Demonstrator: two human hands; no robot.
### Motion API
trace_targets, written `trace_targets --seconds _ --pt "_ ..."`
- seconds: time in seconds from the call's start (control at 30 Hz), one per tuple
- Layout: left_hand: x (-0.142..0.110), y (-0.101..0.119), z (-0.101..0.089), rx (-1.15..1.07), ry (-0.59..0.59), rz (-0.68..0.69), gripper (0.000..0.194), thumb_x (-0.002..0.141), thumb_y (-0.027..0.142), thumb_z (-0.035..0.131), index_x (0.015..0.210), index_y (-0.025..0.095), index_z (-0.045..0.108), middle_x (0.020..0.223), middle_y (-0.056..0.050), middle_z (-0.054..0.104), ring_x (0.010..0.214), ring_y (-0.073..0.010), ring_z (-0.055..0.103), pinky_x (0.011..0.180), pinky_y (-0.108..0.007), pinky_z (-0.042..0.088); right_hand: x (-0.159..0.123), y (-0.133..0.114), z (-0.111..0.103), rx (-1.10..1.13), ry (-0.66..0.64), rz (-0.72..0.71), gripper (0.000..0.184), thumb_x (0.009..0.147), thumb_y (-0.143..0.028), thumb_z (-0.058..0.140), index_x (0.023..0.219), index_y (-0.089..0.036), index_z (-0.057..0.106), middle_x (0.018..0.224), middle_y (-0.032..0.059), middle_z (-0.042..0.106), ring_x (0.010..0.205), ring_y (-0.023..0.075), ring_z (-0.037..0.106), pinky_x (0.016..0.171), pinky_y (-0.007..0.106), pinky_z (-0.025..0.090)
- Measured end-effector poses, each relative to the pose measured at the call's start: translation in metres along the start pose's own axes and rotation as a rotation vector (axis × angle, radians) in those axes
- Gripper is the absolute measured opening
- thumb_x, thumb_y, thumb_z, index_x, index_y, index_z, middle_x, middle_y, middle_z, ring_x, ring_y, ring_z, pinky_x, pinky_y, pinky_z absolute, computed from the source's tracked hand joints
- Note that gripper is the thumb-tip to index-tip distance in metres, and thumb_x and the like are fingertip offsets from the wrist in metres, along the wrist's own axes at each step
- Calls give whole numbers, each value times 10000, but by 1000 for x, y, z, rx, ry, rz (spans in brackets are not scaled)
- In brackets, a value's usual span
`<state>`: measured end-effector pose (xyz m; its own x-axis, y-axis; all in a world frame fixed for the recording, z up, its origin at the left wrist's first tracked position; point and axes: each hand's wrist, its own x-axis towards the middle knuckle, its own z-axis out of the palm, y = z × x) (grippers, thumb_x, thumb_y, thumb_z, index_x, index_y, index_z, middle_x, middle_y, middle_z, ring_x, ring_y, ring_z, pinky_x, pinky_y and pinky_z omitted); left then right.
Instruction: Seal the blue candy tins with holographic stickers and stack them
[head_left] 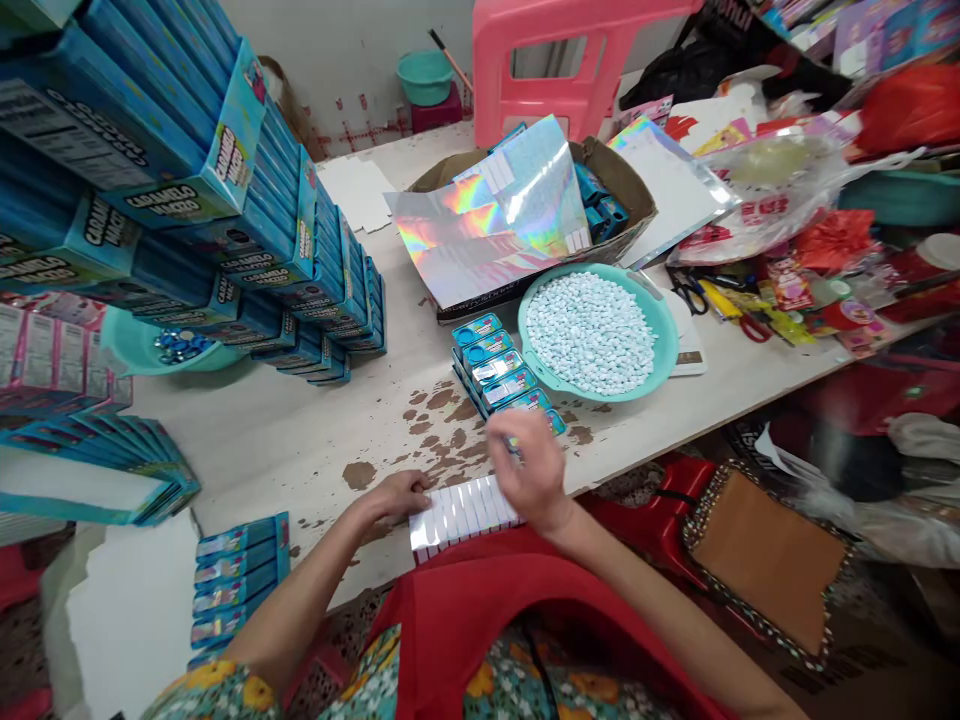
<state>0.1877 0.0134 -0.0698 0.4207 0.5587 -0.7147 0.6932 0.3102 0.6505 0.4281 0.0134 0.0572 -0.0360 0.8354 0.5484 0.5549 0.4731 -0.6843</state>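
Observation:
A sheet of pale, glossy sticker strips (457,513) lies at the table's near edge, against the red apron. My left hand (399,494) is closed at the sheet's upper left corner, fingers bent and thumb against it. Above the sheet's right end, my right hand (529,465) is raised with its fingers curled together; whatever they hold is hidden. Just beyond it, a display box (469,385) holds a row of small blue candy tins (501,366), and the hand partly covers the nearest tins. Beside them stands a turquoise bowl (660,345) full of small pale-blue candies (589,330).
Tall stacks of blue display boxes (187,200) rise at the left. Behind the bowl, a cardboard carton (634,200) carries a holographic sheet (502,215). Scissors (690,292) and mixed packaging crowd the right. More blue tins (236,580) sit at lower left.

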Motion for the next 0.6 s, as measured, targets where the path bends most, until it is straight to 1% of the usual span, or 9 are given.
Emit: trace_targets --seconds 0.03,0.07,0.13,0.23,0.3,0.37,0.43,0.5,0.6 --pt "-7 -12 5 -17 -19 -36 183 597 279 643 707 147 582 607 20 540 598 -130 495 533 -212 317 -16 -6 8 88 -139 -34 252 810 -109 526 1030 -228 556 949 52 619 926 182 554 819 327 448" --pt "-13 -22 11 -53 -16 -65 160 591 258 627 687 144 570 576 28 515 564 -118 472 518 -211 304 -32 -9 19 149 -280 -27 229 818 -113 518 1009 -228 567 928 45 622 905 173 559 798 309 457" --pt "-20 -33 20 -188 -15 -116 138 607 252 581 678 138 552 537 34 482 506 -99 430 492 -211 288 -60 -4 45 176 -498 93 185 839 -123 491 972 -213 583 907 45 619 887 164 562 777 288 463" --pt "-26 -38 28 -489 -14 -178 158 612 252 553 721 144 518 522 45 463 464 -82 412 480 -208 309 -89 12 81 81 -711 283 191 828 -124 502 978 -199 594 950 55 602 893 168 556 775 285 461" --pt "-28 -35 29 -625 38 -171 206 614 234 546 798 166 483 531 63 451 465 -81 431 490 -204 343 -100 19 99 35 -836 291 256 804 -124 532 1042 -204 585 1014 61 587 943 180 539 805 297 455" --pt "-31 -30 28 -662 88 -141 275 624 209 531 881 192 436 530 80 447 460 -84 448 483 -195 357 -107 20 110 -1 -928 242 319 793 -130 547 1104 -199 569 1077 78 567 1011 203 506 844 319 445" --pt "-33 -24 25 -613 104 -116 309 643 190 510 931 204 398 508 84 455 447 -92 457 457 -182 342 -112 16 116 -51 -988 182 344 798 -123 531 1135 -184 558 1119 97 550 1057 227 469 867 343 439" --pt "-34 -19 23 -546 115 -113 311 661 179 491 950 204 378 479 83 461 427 -99 457 432 -171 317 -116 12 119 -95 -1032 113 380 807 -103 500 1180 -166 531 1151 113 539 1077 246 445 866 360 440" --pt "-34 -14 22 -505 130 -154 304 675 156 456 963 200 368 443 88 448 393 -98 439 416 -166 291 -121 9 116 -107 -1071 19 415 816 -97 484 1228 -146 486 1171 127 534 1086 253 435 856 368 445"
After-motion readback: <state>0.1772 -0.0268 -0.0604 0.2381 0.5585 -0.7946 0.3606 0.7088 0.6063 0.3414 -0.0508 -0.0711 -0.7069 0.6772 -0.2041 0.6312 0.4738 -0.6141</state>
